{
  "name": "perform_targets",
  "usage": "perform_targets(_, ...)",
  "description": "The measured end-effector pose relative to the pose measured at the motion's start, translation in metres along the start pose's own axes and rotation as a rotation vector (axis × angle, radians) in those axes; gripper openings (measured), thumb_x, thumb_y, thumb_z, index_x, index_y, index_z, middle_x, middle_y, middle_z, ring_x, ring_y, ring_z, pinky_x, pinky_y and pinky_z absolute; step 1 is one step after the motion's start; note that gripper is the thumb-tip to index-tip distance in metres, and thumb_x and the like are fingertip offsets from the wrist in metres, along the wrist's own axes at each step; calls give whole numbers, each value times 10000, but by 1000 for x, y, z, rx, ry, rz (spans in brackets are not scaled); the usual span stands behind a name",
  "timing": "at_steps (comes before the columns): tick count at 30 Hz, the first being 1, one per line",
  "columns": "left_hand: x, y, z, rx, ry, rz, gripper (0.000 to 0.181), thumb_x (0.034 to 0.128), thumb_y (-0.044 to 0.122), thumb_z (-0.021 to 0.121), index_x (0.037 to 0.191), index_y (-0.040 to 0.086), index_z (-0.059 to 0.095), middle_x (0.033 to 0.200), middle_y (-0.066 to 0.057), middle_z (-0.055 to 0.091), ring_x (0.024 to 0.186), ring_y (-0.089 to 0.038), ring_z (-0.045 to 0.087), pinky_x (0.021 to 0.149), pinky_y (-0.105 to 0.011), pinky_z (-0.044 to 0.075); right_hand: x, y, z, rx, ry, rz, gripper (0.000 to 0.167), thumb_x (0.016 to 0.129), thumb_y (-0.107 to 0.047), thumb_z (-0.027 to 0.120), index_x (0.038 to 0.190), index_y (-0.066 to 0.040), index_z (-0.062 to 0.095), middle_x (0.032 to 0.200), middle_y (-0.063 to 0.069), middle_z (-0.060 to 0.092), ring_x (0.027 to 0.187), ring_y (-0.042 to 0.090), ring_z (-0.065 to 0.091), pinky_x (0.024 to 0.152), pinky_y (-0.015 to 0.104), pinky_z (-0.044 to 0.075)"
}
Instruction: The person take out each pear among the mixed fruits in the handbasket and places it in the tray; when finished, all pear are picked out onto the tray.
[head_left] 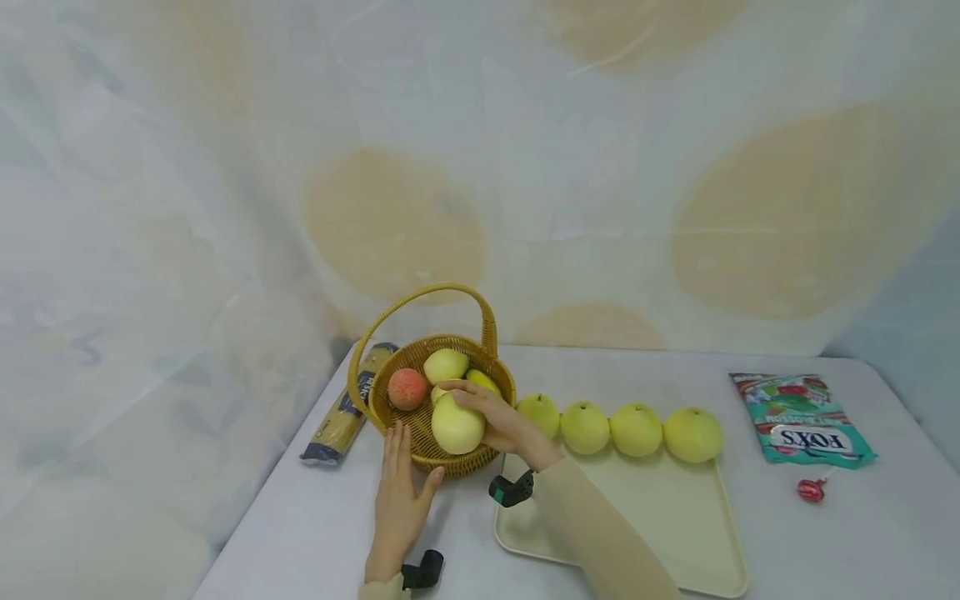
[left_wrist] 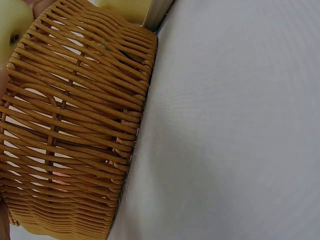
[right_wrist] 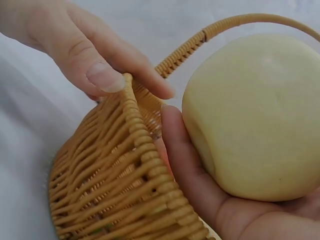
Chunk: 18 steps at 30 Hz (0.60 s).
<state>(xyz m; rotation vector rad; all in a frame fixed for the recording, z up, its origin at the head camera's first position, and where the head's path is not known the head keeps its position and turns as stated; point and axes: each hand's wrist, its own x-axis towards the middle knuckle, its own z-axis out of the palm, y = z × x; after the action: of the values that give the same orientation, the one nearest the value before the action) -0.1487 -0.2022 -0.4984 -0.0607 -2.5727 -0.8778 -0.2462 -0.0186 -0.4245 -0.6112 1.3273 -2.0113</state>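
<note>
In the head view a woven wicker basket (head_left: 442, 468) with a tall arched handle stands at the table's left. My right hand (head_left: 502, 421) grips a pale yellow-green apple (head_left: 457, 425) above the basket's front right part; the right wrist view shows the apple (right_wrist: 255, 120) large in the palm. My left hand (head_left: 400, 500) touches the basket's front left rim with straight fingers, its thumb spread out on the outer side. Inside the basket lie a reddish peach-like fruit (head_left: 407, 389), a pale yellow fruit (head_left: 446, 365) and a yellow-green fruit (head_left: 483, 382). Another is partly hidden behind the right hand.
Several yellow-green apples (head_left: 637, 430) stand in a row along the back of a cream tray (head_left: 660, 525). A long pasta packet (head_left: 337, 429) lies left of the basket. At the right are a green Fox's candy bag (head_left: 806, 421) and a red wrapped candy (head_left: 811, 490).
</note>
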Motion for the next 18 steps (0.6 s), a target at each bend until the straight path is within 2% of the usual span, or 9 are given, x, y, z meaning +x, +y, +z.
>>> perform_targets(2,0,0,0,5,1,3,832,898,370,664,1527,24,244,1608,-180,206,1504,-361,117,1129,-641,235,-5,-1,-2,25,-8,-17,403,1033,-268,396,1408,-120,391,1304,84,460,1019,136,595,826,330,544)
perform_targets(6,-1,-1,0,11,-11,1,846,900,381,659,1542,52,216,1614,-169,196,1505,-361,114,1146,-623,221,-13,-2,-8,44,-20,-63,400,1034,-255,395,1399,-93,390,1222,18,492,1008,126,600,817,310,551)
perform_targets(8,-1,-1,0,9,-20,-1,855,901,383,657,1548,64,199,1619,-160,184,1505,-365,110,1154,-615,211,-17,-3,-10,40,-12,-78,348,1034,-249,391,1360,-132,431,1182,-19,505,1004,118,600,813,303,553)
perform_targets(13,-1,1,-2,15,-25,-3,852,901,380,657,1547,61,203,1619,-157,185,1505,-358,114,1174,-578,203,-29,-6,-15,61,-8,-103,223,1033,-262,412,1236,-253,504,1194,-26,496,1017,109,594,822,287,551)
perform_targets(18,0,1,-2,23,-19,6,840,901,378,655,1535,34,225,1610,-180,197,1502,-364,121,1162,-589,217,-40,-5,-19,71,-37,-140,226,1036,-255,419,1247,-240,501,1195,-16,511,1020,99,606,837,268,552)
